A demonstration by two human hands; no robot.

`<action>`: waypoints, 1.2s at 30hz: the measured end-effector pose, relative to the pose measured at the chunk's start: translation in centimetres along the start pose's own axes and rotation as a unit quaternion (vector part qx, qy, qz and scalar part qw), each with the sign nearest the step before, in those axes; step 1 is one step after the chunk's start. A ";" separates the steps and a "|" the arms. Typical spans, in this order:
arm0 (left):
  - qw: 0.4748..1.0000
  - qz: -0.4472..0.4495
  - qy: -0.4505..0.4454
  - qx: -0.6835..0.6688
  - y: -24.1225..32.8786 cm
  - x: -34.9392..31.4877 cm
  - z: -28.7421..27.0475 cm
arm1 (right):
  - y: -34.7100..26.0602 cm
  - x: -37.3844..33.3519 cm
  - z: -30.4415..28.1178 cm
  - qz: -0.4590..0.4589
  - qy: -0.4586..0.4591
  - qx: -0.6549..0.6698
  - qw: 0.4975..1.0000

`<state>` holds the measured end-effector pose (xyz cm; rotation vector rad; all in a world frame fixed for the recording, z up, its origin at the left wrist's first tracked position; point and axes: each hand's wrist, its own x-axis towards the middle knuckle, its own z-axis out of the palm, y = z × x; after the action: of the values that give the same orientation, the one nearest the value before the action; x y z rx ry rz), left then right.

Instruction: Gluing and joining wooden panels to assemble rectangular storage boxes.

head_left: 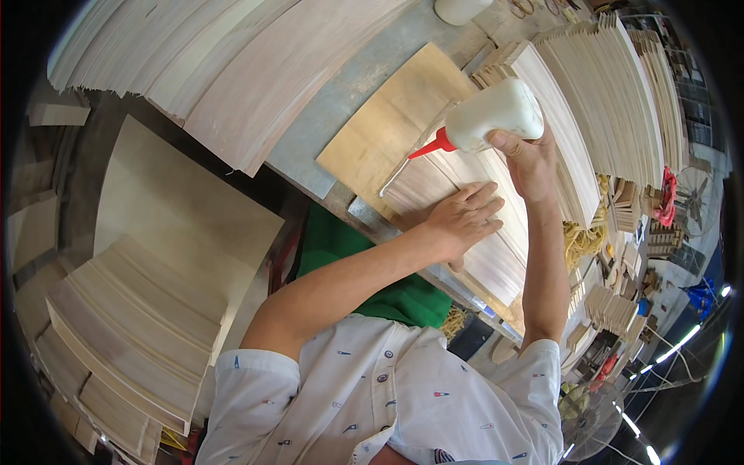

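My right hand (pixel 531 159) grips a white glue bottle (pixel 492 116), tipped so that its red nozzle (pixel 435 144) points down and to the left. Below the nozzle tip, a white line of glue (pixel 393 178) runs along the far left end of a pale wooden panel (pixel 500 260). My left hand (pixel 469 221) lies on that panel with its fingers stretched out, holding nothing. Under the panel is a larger yellowish board (pixel 387 124) on the workbench.
Tall stacks of thin wood sheets (pixel 597 93) stand along the right of the bench. More sheets (pixel 256 85) are piled at the far left. Lower left are a large board (pixel 170 194) and stacked panels (pixel 139 310). Green cloth (pixel 333 256) hangs at the bench's near edge.
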<state>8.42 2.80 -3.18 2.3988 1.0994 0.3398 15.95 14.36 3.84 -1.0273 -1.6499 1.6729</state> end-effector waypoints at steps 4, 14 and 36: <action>1.000 0.001 -0.024 0.004 0.1 0.1 -0.3 | -0.2 0.5 -0.5 -0.018 0.012 0.000 1.000; 1.000 0.005 -0.024 0.003 -0.1 0.1 0.0 | -0.1 1.8 -2.3 -0.043 0.033 0.004 0.998; 1.000 0.008 0.010 -0.016 -0.1 -0.1 0.0 | 1.2 0.6 -6.3 -0.105 0.167 0.037 0.980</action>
<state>8.31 2.76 -3.21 2.3817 1.0754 0.3838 20.98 18.26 2.96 -0.9957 -1.4114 1.3325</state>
